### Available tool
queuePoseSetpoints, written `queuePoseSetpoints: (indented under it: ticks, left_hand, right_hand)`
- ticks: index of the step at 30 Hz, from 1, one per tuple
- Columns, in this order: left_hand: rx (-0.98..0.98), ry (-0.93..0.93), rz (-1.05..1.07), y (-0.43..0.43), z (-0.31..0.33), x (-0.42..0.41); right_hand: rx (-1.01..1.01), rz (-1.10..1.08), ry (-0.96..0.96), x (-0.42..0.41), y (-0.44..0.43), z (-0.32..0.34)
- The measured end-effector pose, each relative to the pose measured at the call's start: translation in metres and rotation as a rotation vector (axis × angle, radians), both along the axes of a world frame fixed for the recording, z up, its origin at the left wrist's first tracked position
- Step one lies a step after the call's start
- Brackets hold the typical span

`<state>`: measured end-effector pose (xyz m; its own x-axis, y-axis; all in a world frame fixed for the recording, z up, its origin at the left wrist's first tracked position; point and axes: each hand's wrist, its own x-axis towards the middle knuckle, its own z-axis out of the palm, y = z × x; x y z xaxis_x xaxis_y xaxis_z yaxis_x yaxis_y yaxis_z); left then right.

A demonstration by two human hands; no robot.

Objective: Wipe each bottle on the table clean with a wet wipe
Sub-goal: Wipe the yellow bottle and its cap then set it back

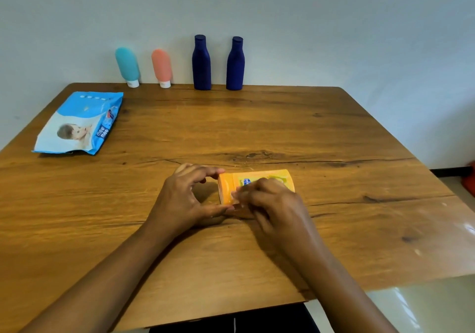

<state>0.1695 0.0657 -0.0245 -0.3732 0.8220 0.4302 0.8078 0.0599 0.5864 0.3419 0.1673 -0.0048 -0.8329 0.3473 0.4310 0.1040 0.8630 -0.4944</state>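
A yellow-orange bottle point(280, 178) lies on its side on the wooden table point(282, 127), cap end pointing left. My left hand point(182, 199) pinches the cap end between forefinger and thumb. My right hand point(272, 204) lies over the bottle's body with curled, blurred fingers, and a small whitish piece of wet wipe point(235, 194) shows under the fingertips. At the table's far edge, against the wall, stand a teal bottle point(127, 66), a pink bottle point(161, 67) and two dark blue bottles point(201, 62) point(235, 63).
A blue and white pack of wet wipes point(79, 124) lies flat at the far left of the table. The table's front edge runs just below my forearms. An orange object point(470, 181) sits on the floor at the right.
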Motion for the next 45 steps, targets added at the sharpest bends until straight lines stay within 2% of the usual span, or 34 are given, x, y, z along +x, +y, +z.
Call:
queuePoseSetpoints:
  ticks: [3, 6, 14, 16, 21, 26, 31, 34, 39, 45]
  left_hand:
    - [0.0, 0.012, 0.001, 0.0, 0.002, 0.002]
    - [-0.001, 0.022, 0.022, 0.0, 0.002, 0.003]
    - [-0.064, 0.019, 0.064, 0.0, -0.002, 0.002]
    - [-0.098, 0.019, 0.083, 0.0, -0.002, 0.002]
    - [-0.231, -0.01, 0.134, -0.009, 0.0, 0.013]
    - [-0.296, -0.029, 0.145, -0.012, -0.001, 0.018]
    - [-0.293, -0.048, 0.129, -0.009, 0.0, 0.017]
    - [-0.301, -0.068, 0.123, -0.007, 0.0, 0.017]
    - [-0.3, -0.08, 0.084, -0.009, -0.004, 0.013]
    - [-0.302, -0.088, 0.097, -0.008, -0.004, 0.013]
  right_hand:
    - [-0.003, -0.07, 0.072, -0.022, 0.01, 0.013]
    - [0.06, -0.057, -0.01, -0.04, 0.006, 0.011]
    - [0.112, -0.052, -0.083, -0.001, -0.012, -0.016]
    - [0.085, -0.087, -0.107, 0.006, -0.002, -0.015]
    - [-0.017, -0.218, -0.011, -0.009, 0.008, 0.001]
    - [0.138, -0.137, -0.211, -0.026, -0.021, -0.004]
    - [0.208, -0.29, -0.359, -0.01, 0.002, -0.004]
    - [0.178, -0.301, -0.342, -0.018, 0.004, -0.001]
    - [0.271, -0.14, -0.4, -0.029, -0.033, -0.009]
    - [0.186, -0.433, -0.411, -0.022, 0.001, -0.012]
